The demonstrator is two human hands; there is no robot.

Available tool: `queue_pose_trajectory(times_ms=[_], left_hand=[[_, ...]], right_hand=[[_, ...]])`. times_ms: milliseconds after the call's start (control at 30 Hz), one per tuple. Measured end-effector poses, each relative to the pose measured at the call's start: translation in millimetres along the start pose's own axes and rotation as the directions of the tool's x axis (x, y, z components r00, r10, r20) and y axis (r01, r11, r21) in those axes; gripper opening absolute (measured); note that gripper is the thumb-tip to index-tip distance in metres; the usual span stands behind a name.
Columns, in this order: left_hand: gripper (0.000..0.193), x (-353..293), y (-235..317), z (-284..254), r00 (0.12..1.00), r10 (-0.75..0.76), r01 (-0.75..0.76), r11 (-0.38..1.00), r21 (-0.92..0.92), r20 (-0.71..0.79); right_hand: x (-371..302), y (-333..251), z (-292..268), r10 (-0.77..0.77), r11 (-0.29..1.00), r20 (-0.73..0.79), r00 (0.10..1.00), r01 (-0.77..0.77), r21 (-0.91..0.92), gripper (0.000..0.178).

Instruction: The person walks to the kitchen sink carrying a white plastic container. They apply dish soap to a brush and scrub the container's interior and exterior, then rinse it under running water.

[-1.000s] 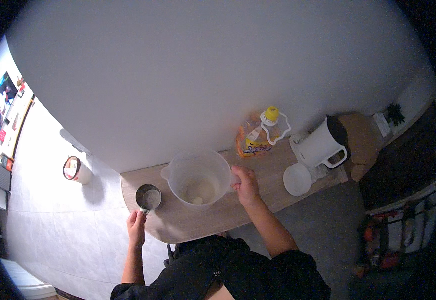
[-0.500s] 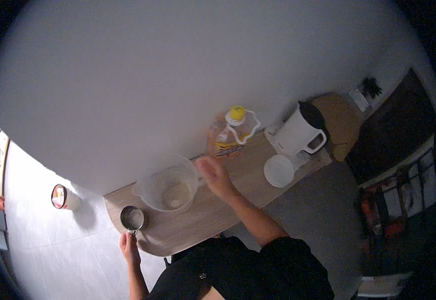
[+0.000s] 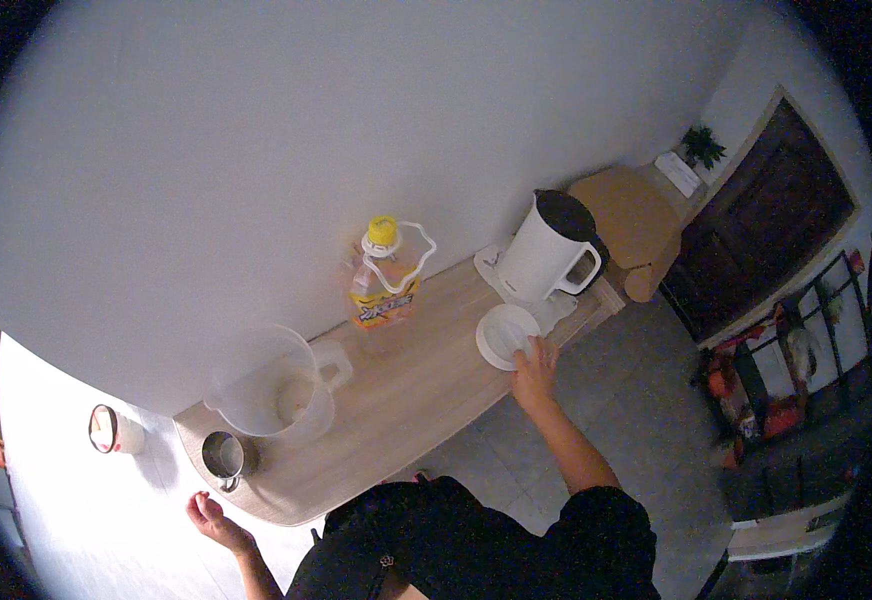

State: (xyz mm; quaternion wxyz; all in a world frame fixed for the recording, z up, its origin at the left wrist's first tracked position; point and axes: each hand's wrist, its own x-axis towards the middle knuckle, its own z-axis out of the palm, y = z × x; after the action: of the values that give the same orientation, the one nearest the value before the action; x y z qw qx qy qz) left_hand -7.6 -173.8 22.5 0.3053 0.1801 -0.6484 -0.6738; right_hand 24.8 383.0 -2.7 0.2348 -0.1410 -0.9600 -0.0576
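Note:
My right hand [image 3: 536, 372] has its fingers over the near rim of a small white bowl [image 3: 506, 338], which rests on the wooden table [image 3: 426, 385]. My left hand [image 3: 213, 519] is off the table's left end, holding nothing, its fingers loosely curled and apart. Nearest to it stands a metal cup [image 3: 224, 456] with its handle turned toward me. A large translucent plastic pitcher [image 3: 256, 385] with a handle stands beside the cup, with some pale contents low inside. Toward the wall is a big oil bottle [image 3: 386, 285] with a yellow cap and white carrying handle.
A white electric kettle [image 3: 546, 250] with a black lid stands behind the bowl, near the table's right end. Beyond it is a brown chair-like shape [image 3: 631, 215]. A wall [image 3: 356, 130] runs along the far side. A white bin [image 3: 116, 430] stands on the floor at left.
My left hand has let go of the metal cup's handle and drawn back a little. My right hand has moved right, from beside the pitcher to the white bowl. The view has shifted.

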Motion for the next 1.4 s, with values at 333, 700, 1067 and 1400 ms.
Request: queue_pose_trajectory(times_ms=[333,700,1067,1400], left_hand=[[0.007,-67.5,91.7,88.1,0.705,0.271,-0.315,0.948,-0.053,0.656],[0.042,-86.2,181.0,176.7,-0.031,0.513,-0.777,0.528,-0.343,0.858],[0.036,-23.8,237.4,164.6,0.172,0.535,-0.854,0.499,-0.146,0.827],[0.037,-33.7,216.0,187.1,0.286,0.799,-0.957,0.213,0.196,0.529]], right_hand=[[33.9,-29.5,-139.0,0.053,-0.094,0.56,0.827,-0.554,0.827,0.033],[41.8,-81.4,-202.4,-0.533,-0.13,0.508,0.677,-0.659,0.741,0.043],[60.5,-104.5,-211.7,-0.244,-0.109,0.229,0.942,-0.262,0.959,0.034],[81.5,-222.6,-259.2,-0.368,0.08,0.043,0.929,-0.014,0.997,0.034]])
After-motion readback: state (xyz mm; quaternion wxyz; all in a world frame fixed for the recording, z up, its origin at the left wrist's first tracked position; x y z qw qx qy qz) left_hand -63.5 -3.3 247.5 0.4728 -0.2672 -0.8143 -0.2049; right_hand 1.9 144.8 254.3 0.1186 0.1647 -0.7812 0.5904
